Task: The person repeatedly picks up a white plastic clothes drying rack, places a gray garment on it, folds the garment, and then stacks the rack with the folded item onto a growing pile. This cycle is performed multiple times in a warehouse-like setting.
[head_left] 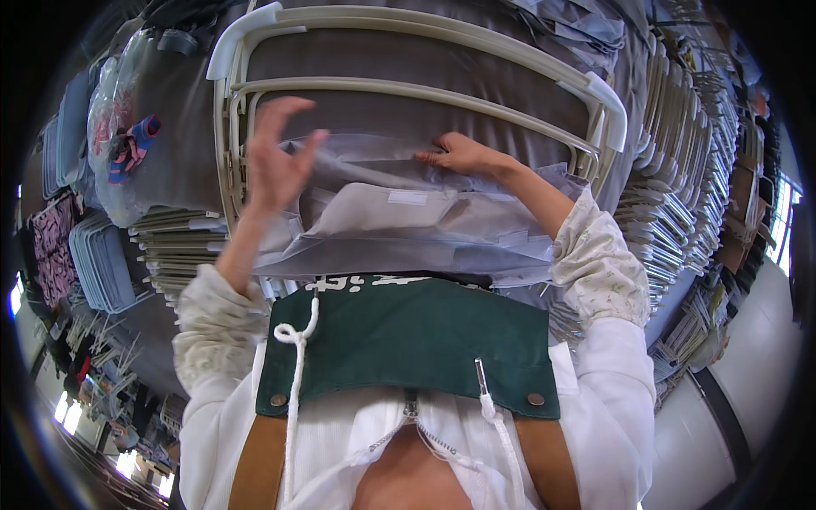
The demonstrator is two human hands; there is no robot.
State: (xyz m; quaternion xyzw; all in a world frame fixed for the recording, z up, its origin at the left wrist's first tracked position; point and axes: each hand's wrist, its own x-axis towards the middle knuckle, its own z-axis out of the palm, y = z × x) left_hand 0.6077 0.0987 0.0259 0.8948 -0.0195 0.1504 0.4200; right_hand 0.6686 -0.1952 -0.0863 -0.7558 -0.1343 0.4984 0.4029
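Observation:
A cream tubular metal frame (408, 89) with white end sleeves lies across the grey-brown covered surface in front of me. Over its near part is a clear plastic bag (501, 259), and inside shows a beige panel (357, 212) with a small white label. My left hand (282, 161) is raised over the frame's left side, slightly blurred, with thumb and fingers apart and nothing in it. At the bag's far edge, my right hand (467, 157) pinches the plastic between thumb and fingers. Part of the right fingers is hidden.
Stacks of cream metal frames (671, 127) stand close on the right, and more frames (174, 246) are piled at the left. A pink-and-blue bundle (134, 149) lies on clear plastic at the far left. Grey-blue folded frames (102, 263) stand beyond it.

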